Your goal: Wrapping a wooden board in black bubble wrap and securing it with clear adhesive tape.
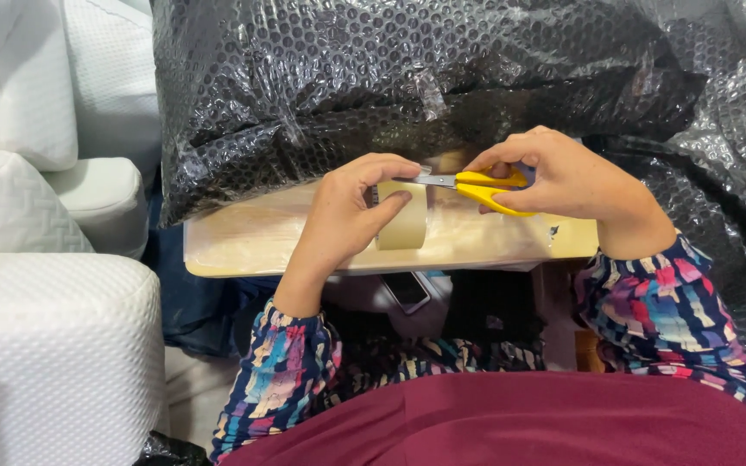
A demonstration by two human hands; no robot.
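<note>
My left hand (pixel 347 207) grips a roll of clear packing tape (pixel 403 226), thumb on its front, fingers curled over the top. My right hand (pixel 563 179) holds yellow-handled scissors (pixel 481 185), whose short metal blades point left and meet the tape's top edge beside my left fingertips. Both hands hover over a flat pale wooden board (pixel 243 242) wrapped in clear film. A large bundle covered in black bubble wrap (pixel 373 78) lies on the board's far side and drapes down the right.
White quilted cushions (pixel 45 345) are stacked at the left. A dark phone (pixel 406 289) lies under the board's near edge. My lap in maroon fabric (pixel 520 423) fills the bottom; my sleeves are multicoloured.
</note>
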